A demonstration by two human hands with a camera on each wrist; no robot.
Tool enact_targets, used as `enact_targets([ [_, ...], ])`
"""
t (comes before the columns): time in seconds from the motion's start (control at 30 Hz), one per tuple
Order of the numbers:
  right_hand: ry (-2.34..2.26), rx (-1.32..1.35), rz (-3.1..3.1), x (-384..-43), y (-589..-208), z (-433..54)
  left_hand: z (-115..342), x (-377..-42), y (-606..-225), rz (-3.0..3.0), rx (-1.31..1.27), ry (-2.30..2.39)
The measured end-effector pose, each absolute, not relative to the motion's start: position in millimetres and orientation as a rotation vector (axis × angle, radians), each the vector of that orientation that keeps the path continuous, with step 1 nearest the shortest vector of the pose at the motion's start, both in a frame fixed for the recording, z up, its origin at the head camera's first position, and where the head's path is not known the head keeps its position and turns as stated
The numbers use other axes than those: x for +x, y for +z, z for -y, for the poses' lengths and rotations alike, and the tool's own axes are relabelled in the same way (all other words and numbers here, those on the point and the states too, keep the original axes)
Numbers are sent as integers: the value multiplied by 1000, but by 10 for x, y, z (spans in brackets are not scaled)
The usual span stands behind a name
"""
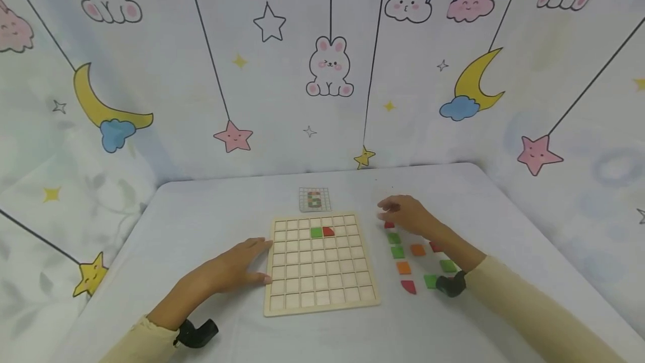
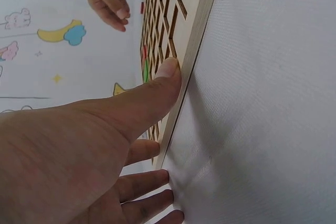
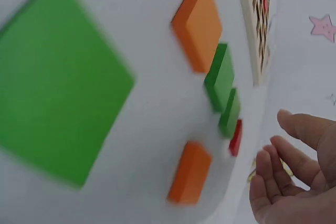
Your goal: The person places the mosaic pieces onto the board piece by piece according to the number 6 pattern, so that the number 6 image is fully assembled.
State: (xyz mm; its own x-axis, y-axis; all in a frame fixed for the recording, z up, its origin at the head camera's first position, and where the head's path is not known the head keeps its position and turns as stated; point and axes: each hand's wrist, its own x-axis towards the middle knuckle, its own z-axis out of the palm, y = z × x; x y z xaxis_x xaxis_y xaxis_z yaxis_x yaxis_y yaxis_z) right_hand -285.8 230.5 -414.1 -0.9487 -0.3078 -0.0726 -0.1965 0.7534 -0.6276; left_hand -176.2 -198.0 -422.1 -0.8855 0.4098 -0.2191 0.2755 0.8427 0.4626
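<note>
A wooden grid board (image 1: pixel 322 273) lies on the table, with a green square tile (image 1: pixel 316 232) and a red quarter-round tile (image 1: pixel 328 231) side by side in its upper rows. My left hand (image 1: pixel 237 265) rests at the board's left edge; in the left wrist view its thumb (image 2: pixel 167 69) touches the rim and the fingers are spread. Right of the board, my right hand (image 1: pixel 405 214) hovers over a red tile (image 1: pixel 389 224) at the far end of the loose tiles. In the right wrist view the right hand (image 3: pixel 299 177) has loosely bent fingers and nothing visible between them.
Loose tiles lie in rough columns at the right, among them a green square (image 1: pixel 397 252), an orange square (image 1: pixel 403 268) and a red quarter-round (image 1: pixel 409 287). A small pattern card (image 1: pixel 314 199) lies behind the board. A printed cloth backdrop (image 1: pixel 282 88) rises behind the table.
</note>
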Motion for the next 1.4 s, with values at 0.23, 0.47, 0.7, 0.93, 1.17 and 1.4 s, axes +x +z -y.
enact_targets([
  [0.23,-914,-276,-2731,-2824,-4236,-2509,1986,-1758,-4219,-2706,518,608],
  [0.47,-924,-292,-2719,-2833,-4318,-2541,1994,-1783,-4229,-2707,551,595],
  [0.7,-906,-349,-2727,-2828,-4324,-2523,2008,-1759,-4224,-2706,565,618],
  [0.93,-832,-459,-2794,-2809,-4320,-2486,2003,-1739,-4202,-2704,559,629],
  [1.17,-874,-552,-2823,-2850,-4326,-2396,2002,-1761,-4211,-2710,545,612],
  [1.4,-910,-548,-2833,-2901,-4302,-2115,1993,-1761,-4219,-2705,535,624],
])
